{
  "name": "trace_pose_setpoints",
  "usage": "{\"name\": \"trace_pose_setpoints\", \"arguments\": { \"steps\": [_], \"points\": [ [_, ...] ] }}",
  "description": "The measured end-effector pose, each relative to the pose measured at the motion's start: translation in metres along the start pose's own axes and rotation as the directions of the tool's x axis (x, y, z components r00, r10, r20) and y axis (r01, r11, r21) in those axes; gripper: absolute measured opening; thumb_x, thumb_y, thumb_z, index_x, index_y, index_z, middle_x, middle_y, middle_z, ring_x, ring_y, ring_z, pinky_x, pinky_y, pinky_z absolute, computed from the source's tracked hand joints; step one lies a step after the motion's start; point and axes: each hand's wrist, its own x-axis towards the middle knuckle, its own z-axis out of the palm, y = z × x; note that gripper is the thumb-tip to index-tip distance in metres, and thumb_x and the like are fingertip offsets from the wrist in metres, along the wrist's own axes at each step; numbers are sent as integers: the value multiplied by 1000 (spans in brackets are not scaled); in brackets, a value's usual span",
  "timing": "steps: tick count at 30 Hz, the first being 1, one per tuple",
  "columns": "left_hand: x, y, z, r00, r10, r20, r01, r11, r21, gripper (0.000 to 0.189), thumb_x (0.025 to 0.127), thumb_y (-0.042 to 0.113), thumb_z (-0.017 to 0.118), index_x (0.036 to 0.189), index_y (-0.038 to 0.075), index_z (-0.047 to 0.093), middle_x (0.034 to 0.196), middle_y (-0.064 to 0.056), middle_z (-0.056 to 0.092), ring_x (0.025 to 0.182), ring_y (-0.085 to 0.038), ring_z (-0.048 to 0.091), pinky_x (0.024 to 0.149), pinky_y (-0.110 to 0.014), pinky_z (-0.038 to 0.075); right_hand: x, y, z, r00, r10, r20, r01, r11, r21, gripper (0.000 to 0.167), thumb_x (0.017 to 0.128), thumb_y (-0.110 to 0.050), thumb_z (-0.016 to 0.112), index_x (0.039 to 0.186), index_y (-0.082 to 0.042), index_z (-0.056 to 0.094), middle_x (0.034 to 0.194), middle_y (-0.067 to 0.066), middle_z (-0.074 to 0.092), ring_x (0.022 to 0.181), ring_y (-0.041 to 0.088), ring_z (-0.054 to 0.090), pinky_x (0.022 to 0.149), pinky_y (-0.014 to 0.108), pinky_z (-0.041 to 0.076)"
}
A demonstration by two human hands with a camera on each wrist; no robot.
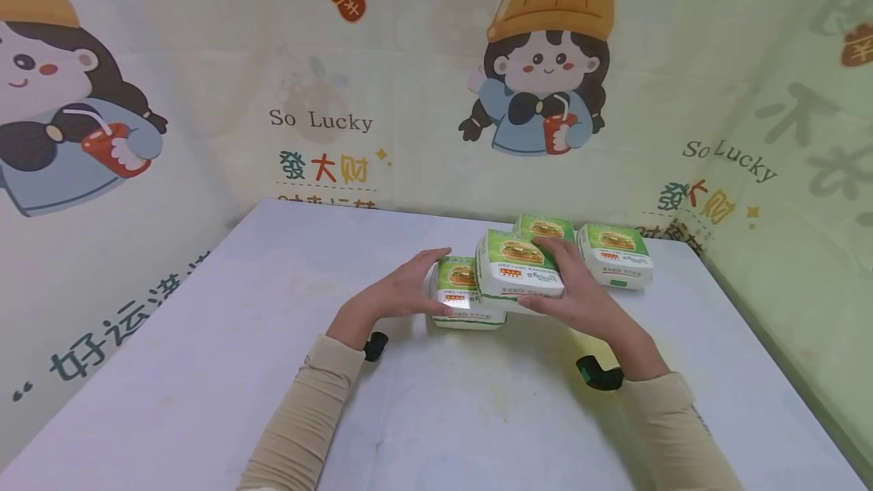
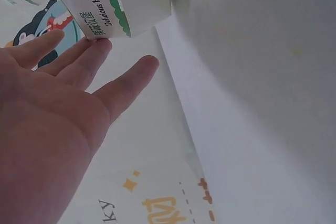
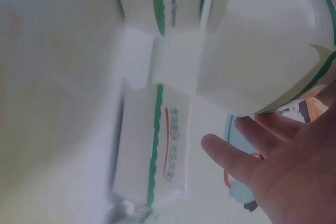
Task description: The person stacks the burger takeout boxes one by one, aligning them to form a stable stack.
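In the head view my right hand (image 1: 580, 295) holds a green and white hamburger box (image 1: 516, 267) between thumb and fingers. This box is raised and tilted, overlapping the boxes around it. In the right wrist view, fingertips (image 3: 262, 135) touch its edge. My left hand (image 1: 395, 290) spans the left side of another hamburger box (image 1: 467, 318), thumb at its front and fingers toward its back. The left wrist view shows spread fingers with tips (image 2: 102, 45) at the lettered side of that box (image 2: 113, 6); the thumb is out of sight there.
Behind the raised box stands a third hamburger box (image 1: 546, 227), partly hidden. One more box (image 1: 616, 258) sits to its right, near the back of the white table (image 1: 436, 415). A printed cloth (image 1: 409, 82) hangs along the back and sides.
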Motion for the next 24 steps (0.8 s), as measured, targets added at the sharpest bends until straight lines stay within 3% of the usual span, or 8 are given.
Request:
{"name": "trace_pose_setpoints", "arguments": {
  "steps": [13,18,24],
  "points": [
    [1,-1,4,1000,-3,13,3,998,-56,109,73,39,87,158,16,24,159,-4,33,147,-21,30,120,-47,29,3,-6,15,1000,10,-15,-11,1000,-13,95,80,-47,80,154,-25,26,157,10,23,127,30,39,96,50,41],
    [1,-1,3,1000,6,2,-5,996,-93,110,72,32,89,158,13,23,159,-5,34,147,-23,32,120,-47,29,11,-13,24,1000,-5,-24,5,1000,6,94,77,-47,82,153,-28,29,155,11,20,128,33,39,97,53,43],
    [1,-4,1,999,34,-17,-36,991,-126,109,71,26,89,158,24,22,157,5,37,146,-15,33,120,-46,29,22,-28,33,1000,-23,-6,23,1000,17,94,75,-47,83,151,-28,31,155,11,17,130,35,37,100,55,43]
  ]
}}
